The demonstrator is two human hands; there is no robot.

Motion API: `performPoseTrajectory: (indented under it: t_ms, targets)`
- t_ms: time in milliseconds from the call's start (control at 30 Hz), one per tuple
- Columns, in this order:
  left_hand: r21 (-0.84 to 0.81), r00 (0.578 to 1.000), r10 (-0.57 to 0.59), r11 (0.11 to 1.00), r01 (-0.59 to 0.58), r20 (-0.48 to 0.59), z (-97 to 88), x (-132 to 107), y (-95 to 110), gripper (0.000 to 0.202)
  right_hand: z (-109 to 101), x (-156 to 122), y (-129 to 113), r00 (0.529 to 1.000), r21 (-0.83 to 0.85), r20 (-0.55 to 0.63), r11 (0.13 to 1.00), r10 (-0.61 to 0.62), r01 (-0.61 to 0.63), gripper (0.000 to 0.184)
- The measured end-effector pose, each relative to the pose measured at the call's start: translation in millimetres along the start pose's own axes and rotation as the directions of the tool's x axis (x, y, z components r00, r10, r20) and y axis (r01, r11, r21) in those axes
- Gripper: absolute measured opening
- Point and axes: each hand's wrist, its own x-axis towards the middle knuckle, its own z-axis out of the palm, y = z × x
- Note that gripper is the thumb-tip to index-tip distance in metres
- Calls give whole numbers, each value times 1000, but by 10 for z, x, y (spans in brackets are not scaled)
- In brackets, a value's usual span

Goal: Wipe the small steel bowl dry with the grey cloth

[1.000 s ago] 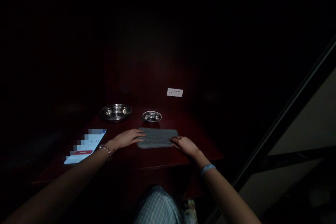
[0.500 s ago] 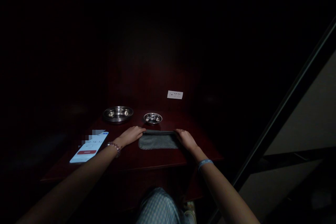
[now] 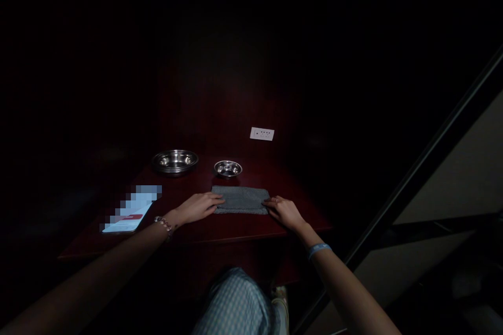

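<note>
A grey cloth [image 3: 241,199] lies folded into a narrow rectangle near the front of the dark red table, its layered edge facing me. At its left end, my left hand [image 3: 198,206] has its fingers over the cloth, closed on the side edge. My right hand [image 3: 286,211] grips the opposite end, fingertips on the top layer. Parts of both ends are hidden under the fingers. Just beyond the cloth stands a small shiny metal bowl [image 3: 228,169], touched by neither hand.
Stacked metal dishes [image 3: 175,161] stand at the back left of the table [image 3: 188,233]. A lit phone [image 3: 129,218] lies left of my left hand. A white socket plate [image 3: 262,134] is on the back wall. A dark slanted frame [image 3: 416,159] runs along the right.
The cloth's far part has been folded over toward me, making it a flatter, more compact rectangle. Both hands came nearer with it. The view has tilted slightly.
</note>
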Motion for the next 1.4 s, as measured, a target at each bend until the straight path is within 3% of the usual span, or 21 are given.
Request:
performPoseTrajectory:
  t_ms: [267, 600, 900, 1100, 1233, 1400]
  targets:
    - [-124, 999, -39, 992, 36, -22, -117, -61, -81, 45, -52, -72, 35, 995, 46, -103, 999, 6, -2, 34]
    - [-92, 999, 28, 995, -26, 22, 53, -103, -159, 40, 67, -213, -54, 991, 45, -76, 992, -112, 115, 33]
    - [-186, 999, 38, 982, -43, -33, 87, -116, -214, 39, 112, -281, -99, 989, -2, -82, 992, -124, 124, 40]
    - [-179, 999, 21, 983, -27, -35, 112, -104, -205, 40, 94, -311, -199, 986, 133, -100, 981, -130, 143, 32]
    - [-228, 999, 21, 973, -31, -44, 85, -121, -201, 41, 112, -348, -189, 994, 302, -83, 949, -65, 87, 28]
    - [-280, 1000, 26, 959, -30, -18, 29, -171, -217, 42, 177, -423, -107, 991, 351, -113, 930, -76, 112, 37]
